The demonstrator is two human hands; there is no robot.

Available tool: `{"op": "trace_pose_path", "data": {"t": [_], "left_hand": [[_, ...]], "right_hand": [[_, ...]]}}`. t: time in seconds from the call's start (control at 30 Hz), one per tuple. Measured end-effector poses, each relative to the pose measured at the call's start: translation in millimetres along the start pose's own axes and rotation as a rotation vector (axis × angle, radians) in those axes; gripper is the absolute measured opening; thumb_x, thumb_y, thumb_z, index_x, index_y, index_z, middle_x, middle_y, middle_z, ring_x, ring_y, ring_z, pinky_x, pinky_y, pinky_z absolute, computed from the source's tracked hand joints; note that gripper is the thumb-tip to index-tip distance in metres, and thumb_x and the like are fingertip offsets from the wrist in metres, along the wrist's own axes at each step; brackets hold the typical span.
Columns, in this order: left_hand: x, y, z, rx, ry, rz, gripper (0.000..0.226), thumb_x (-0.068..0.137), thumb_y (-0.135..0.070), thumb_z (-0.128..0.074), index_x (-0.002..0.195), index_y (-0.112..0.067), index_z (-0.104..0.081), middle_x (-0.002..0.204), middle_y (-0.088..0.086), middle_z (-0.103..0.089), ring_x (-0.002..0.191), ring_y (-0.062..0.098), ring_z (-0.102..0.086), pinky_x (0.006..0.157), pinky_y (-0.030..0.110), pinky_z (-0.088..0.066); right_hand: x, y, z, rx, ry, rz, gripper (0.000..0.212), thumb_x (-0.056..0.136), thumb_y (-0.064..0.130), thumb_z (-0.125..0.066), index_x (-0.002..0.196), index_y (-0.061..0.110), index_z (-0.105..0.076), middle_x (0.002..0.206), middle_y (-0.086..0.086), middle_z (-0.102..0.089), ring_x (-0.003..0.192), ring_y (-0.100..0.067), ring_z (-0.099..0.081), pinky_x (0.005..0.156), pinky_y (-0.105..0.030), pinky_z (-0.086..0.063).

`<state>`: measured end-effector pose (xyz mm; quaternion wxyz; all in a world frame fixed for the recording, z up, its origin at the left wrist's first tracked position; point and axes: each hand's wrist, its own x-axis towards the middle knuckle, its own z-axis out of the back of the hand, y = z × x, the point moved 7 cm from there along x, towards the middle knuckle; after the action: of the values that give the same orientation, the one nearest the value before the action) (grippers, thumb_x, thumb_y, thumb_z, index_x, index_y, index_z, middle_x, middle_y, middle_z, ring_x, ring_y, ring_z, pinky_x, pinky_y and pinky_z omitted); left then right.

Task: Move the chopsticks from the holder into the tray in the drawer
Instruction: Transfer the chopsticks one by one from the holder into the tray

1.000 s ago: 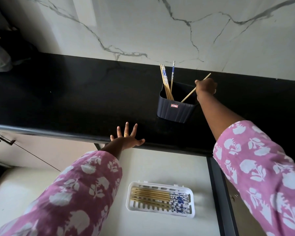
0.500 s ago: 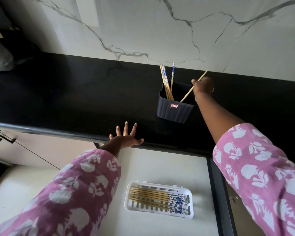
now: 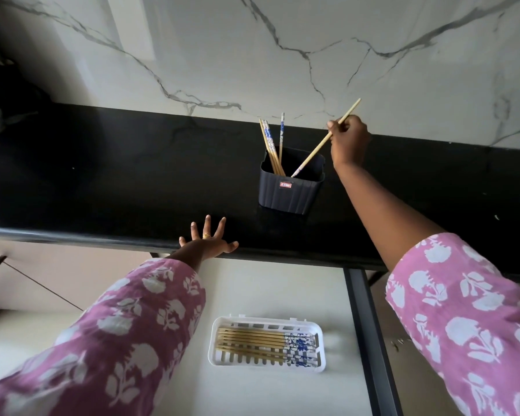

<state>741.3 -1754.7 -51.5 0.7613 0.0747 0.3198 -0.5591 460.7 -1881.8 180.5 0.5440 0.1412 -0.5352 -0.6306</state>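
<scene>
While it pinches one chopstick (image 3: 312, 151), right grip (image 3: 350, 139): narrow, fingers curled round the upper part of the shaft, plain end sticking out past the hand.
Chopstick: tilted, its patterned lower end inside the mouth of the holder (image 3: 288, 190), near the front rim.
Left grip (image 3: 206, 244): wide, fingers spread flat on the front edge of the worktop (image 3: 102, 175); holds nothing.
Remaining chopsticks (image 3: 272, 145): leaning at the holder's left side.
Holder: upright on the worktop, between the two hands.
Tray (image 3: 320, 328): in the open drawer (image 3: 267, 289) below the worktop edge.
Laid chopsticks (image 3: 252, 340): side by side in the tray, patterned ends to the right.
Change: right grip is higher than before; the chopstick is drawn further out of the holder. Left grip, tray and holder unchanged.
</scene>
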Motion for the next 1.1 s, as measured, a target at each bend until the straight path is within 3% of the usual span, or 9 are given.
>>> {"op": "trace_pose_path", "data": {"t": [0.17,0.3,0.5,0.6,0.73,0.93,1.1], "left_hand": [[-13,-6,0,-0.023,-0.04,-0.003,0.069,0.09,-0.066,-0.033,0.147,-0.045,-0.001,0.159,-0.006,0.01,0.145,0.031,0.015,0.112,0.058,0.003],[-18,-6,-1,-0.038,-0.068,-0.001,0.069,0.09,-0.065,-0.033,0.147,-0.045,0.0,0.158,-0.008,0.013,0.144,0.028,0.018,0.113,0.057,0.007],[-21,-4,-4,-0.058,-0.072,-0.011,0.068,0.089,-0.068,-0.031,0.147,-0.045,-0.004,0.159,-0.008,0.009,0.145,0.027,0.015,0.114,0.056,0.008],[-20,-3,-4,-0.06,-0.076,-0.016,0.069,0.089,-0.068,-0.031,0.147,-0.045,-0.004,0.159,-0.009,0.008,0.145,0.026,0.016,0.114,0.055,0.008],[-20,-3,-3,-0.051,-0.091,-0.021,0.069,0.089,-0.067,-0.032,0.147,-0.045,-0.004,0.159,-0.009,0.009,0.145,0.026,0.016,0.113,0.055,0.007],[-19,-3,-3,-0.055,-0.084,-0.039,0.07,0.09,-0.066,-0.033,0.147,-0.044,0.001,0.158,-0.008,0.015,0.144,0.025,0.021,0.113,0.055,0.01],[-13,-2,-4,-0.052,-0.073,-0.049,0.072,0.089,-0.066,-0.035,0.147,-0.045,0.003,0.157,-0.008,0.019,0.142,0.026,0.025,0.111,0.056,0.011]], "right_hand": [[-4,26,36,0.147,-0.028,0.091,0.019,0.087,0.015,-0.063,0.093,-0.003,-0.064,0.087,-0.015,-0.07,0.072,-0.017,-0.066,0.066,-0.026,-0.058],[-30,36,48,0.264,0.025,0.154,0.009,0.087,0.012,-0.063,0.089,0.003,-0.063,0.072,0.0,-0.063,0.063,-0.007,-0.06,0.064,-0.02,-0.055],[-90,30,31,0.355,0.301,0.162,0.007,0.086,0.003,-0.062,0.088,0.009,-0.059,0.07,0.006,-0.061,0.059,0.002,-0.06,0.06,-0.017,-0.054],[-133,11,4,0.237,0.483,0.144,0.006,0.083,0.001,-0.065,0.086,0.006,-0.062,0.07,0.001,-0.064,0.056,0.001,-0.063,0.059,-0.022,-0.057],[-207,-23,-37,0.039,0.756,0.155,0.004,0.08,0.0,-0.067,0.082,-0.002,-0.064,0.078,-0.02,-0.072,0.061,-0.022,-0.067,0.061,-0.039,-0.058],[-307,-74,-81,-0.254,1.129,0.252,0.007,0.083,0.011,-0.063,0.078,0.008,-0.062,0.085,-0.008,-0.076,0.081,-0.021,-0.071,0.069,-0.027,-0.05],[-364,-114,-98,-0.49,1.312,0.385,0.007,0.084,0.005,-0.054,0.08,0.008,-0.058,0.09,-0.006,-0.074,0.085,-0.03,-0.067,0.068,-0.032,-0.049]]}}
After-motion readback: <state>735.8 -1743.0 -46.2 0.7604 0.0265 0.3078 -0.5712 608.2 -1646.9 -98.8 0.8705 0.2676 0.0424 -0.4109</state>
